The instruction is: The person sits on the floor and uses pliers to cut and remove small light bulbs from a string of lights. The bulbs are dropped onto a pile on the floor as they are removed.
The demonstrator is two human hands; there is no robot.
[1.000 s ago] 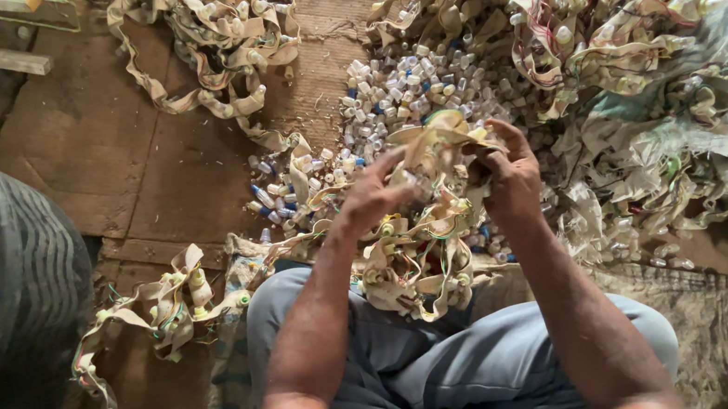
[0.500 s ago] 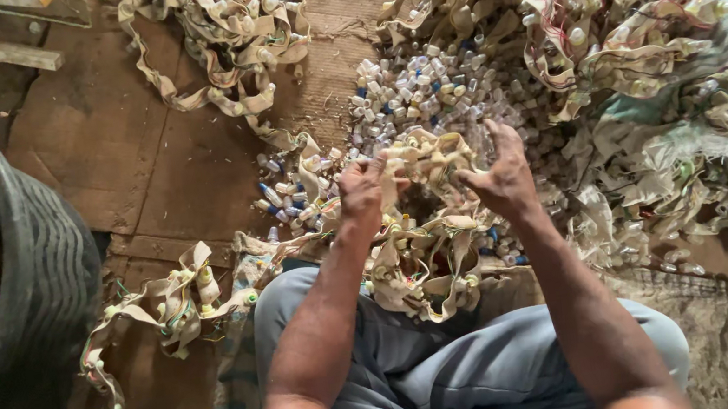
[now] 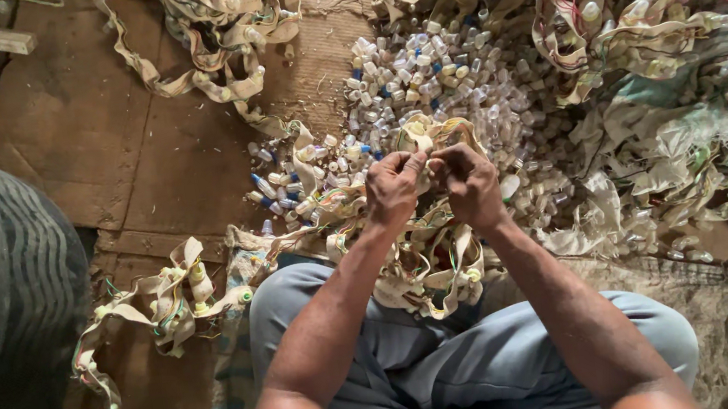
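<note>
I sit on the floor with a tangle of beige cloth strips draped over my lap. My left hand and my right hand are close together above it, both pinching the same looped strip near its top. Small plastic vials are tied into the strips. Just beyond my hands lies a heap of loose small vials with white and blue caps.
A large dark ribbed tub stands at the left. More strip piles lie at the top, at the right and beside my left knee. Brown cardboard covers the floor; a woven sack lies at the right.
My hands were apart, spreading the strip; they have come together in front of me and now pinch it at one spot. The camera has tilted slightly.
</note>
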